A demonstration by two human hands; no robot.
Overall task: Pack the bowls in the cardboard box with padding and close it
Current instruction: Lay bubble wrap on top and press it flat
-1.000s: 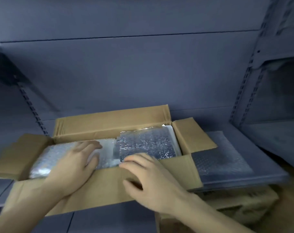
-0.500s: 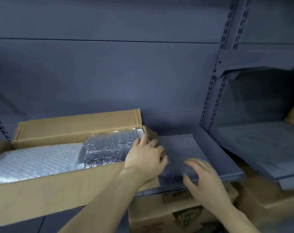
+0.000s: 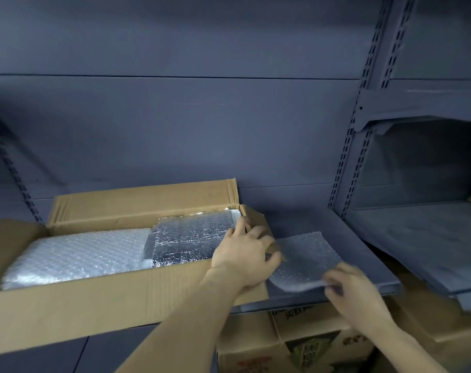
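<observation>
1. My left hand (image 3: 245, 254) rests on the right end of the cardboard box (image 3: 94, 305), fingers spread loosely over the small end flap (image 3: 258, 224) and the edge of the foil-faced padding (image 3: 188, 238). It clasps nothing. If I lean on it, I judge the flap could fold inward and crush whatever lies beneath.

2. My right hand (image 3: 355, 297) pinches the near edge of a loose bubble-wrap sheet (image 3: 304, 259) lying flat on the shelf (image 3: 363, 281), just beside the box. The hand is blurred, so I cannot tell how firm the pinch is. A weak pinch could let the sheet slide off the shelf's front edge onto the cartons (image 3: 296, 345) below.

3. The bowls are not visible. I take them to be under the clear bubble wrap (image 3: 75, 257) filling the left part of the box and the foil piece on the right, but I cannot confirm that. If the padding sits thin anywhere, they may knock together once the box is moved.

4. The box overhangs the shelf front with its long near flap (image 3: 121, 308) hanging outward. Downward pressure there could tip it toward me.

5. Dragging the loose sheet across could snag the end flap, or lift the foil padding out of place.

6. All four flaps stand open; closing over bunched padding may leave them bulging.
</observation>
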